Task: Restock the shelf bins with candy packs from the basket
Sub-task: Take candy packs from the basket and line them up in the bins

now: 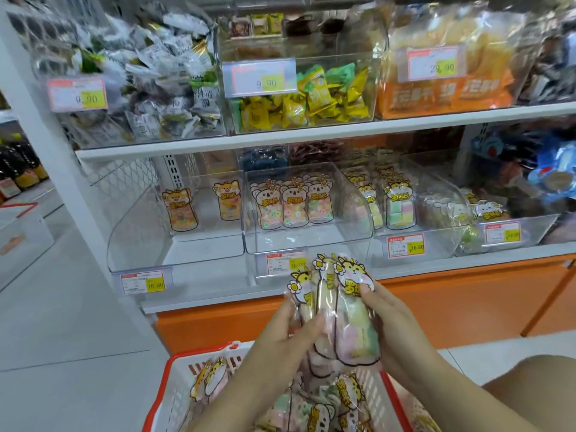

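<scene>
the likeliest slip from here was a pack sliding out of the stack. the left hand and the right hand were both curled round a bundle of glossy clear-film candy packs with yellow cartoon-animal headers. slick film lying on slick film could fan apart if either grip loosened on the way up. a dropped pack would probably land in the red-rimmed white plastic basket just below, so little harm there.

misfiling looked the bigger risk. the clear acrylic middle bin straight ahead held koala-headed ring-candy packs. the matching pastel cube packs stood in the clear acrylic right-hand bin. pushing the bundle in too fast could also topple those upright packs.

the bundle was held upright above the basket, in front of the lower shelf's edge and touching no bin. it showed soft-looking pink, green and pale yellow cubes, likely marshmallow. blur made the count uncertain, perhaps three or four packs. more loose packs of the same kind lay in the basket.
</scene>
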A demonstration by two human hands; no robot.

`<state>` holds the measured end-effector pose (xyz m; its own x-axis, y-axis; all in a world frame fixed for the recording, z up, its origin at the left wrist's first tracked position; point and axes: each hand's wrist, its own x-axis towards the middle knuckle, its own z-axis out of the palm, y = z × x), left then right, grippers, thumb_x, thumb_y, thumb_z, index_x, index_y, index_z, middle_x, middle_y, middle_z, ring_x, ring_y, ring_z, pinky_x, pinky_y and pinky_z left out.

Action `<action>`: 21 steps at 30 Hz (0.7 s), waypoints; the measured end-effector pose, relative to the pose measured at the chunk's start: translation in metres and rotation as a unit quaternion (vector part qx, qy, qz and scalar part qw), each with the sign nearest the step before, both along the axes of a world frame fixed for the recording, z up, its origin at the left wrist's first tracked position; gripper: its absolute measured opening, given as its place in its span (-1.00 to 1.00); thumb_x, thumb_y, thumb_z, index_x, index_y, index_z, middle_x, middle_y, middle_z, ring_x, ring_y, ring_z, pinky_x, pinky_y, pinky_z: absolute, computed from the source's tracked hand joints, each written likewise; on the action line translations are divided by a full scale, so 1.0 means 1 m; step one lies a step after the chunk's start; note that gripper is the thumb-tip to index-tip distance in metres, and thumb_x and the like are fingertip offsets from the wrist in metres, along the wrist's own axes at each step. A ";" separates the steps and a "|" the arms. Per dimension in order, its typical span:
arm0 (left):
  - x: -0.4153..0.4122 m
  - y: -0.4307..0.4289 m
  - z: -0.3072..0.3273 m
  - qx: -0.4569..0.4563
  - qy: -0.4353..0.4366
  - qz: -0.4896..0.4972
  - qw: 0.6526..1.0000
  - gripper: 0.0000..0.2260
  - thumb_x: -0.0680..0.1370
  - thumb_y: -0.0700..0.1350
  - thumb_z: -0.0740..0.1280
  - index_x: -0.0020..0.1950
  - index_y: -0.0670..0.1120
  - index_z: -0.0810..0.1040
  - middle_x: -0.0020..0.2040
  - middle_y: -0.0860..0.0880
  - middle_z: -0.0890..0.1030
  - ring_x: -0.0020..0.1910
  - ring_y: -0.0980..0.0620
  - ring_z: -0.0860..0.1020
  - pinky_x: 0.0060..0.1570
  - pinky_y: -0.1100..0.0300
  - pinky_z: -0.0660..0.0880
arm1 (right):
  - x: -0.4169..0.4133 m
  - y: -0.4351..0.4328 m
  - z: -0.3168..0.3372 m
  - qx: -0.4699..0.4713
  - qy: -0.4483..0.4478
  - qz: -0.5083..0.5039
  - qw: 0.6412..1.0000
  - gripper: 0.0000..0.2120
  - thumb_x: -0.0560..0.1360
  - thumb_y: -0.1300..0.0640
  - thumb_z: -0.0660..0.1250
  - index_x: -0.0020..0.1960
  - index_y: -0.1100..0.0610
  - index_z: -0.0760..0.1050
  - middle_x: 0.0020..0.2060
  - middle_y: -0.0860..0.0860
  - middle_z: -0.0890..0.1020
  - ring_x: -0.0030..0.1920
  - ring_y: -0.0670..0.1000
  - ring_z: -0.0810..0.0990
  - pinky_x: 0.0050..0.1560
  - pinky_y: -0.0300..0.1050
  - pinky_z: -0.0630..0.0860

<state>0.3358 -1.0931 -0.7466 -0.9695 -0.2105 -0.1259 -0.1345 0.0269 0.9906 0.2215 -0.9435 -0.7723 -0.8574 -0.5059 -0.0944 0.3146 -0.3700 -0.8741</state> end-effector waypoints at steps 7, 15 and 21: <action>-0.011 0.013 -0.005 -0.101 0.030 -0.015 0.994 -0.84 0.66 -0.09 0.28 0.19 0.14 0.44 -0.22 0.35 0.62 -0.28 0.35 0.56 -0.22 0.44 0.43 | -0.001 0.012 -0.002 -0.004 -0.019 -0.031 0.999 -0.61 0.48 0.04 0.34 0.25 0.18 0.55 0.15 0.25 0.64 0.22 0.32 0.58 0.29 0.33 0.45; -0.019 0.012 0.013 0.026 -0.022 -0.020 0.999 -0.36 0.39 0.42 0.41 0.43 0.34 0.37 0.42 0.09 0.51 0.39 -0.03 0.50 0.36 -0.18 0.43 | 0.001 0.018 0.026 0.133 0.203 -0.069 0.968 -0.58 0.54 -0.02 0.33 0.39 -0.11 0.40 0.25 -0.26 0.57 0.25 -0.34 0.49 0.21 -0.46 0.41; -0.053 0.029 0.022 -0.123 0.034 -0.052 0.990 -0.61 0.57 -0.02 0.42 0.31 0.16 0.34 0.06 0.23 0.66 -0.04 0.38 0.61 -0.12 0.48 0.47 | -0.020 0.020 0.045 0.212 0.289 -0.060 0.932 -0.48 0.47 -0.26 0.17 0.41 -0.36 0.16 0.37 -0.49 0.23 0.27 -0.63 0.15 0.08 -0.72 0.15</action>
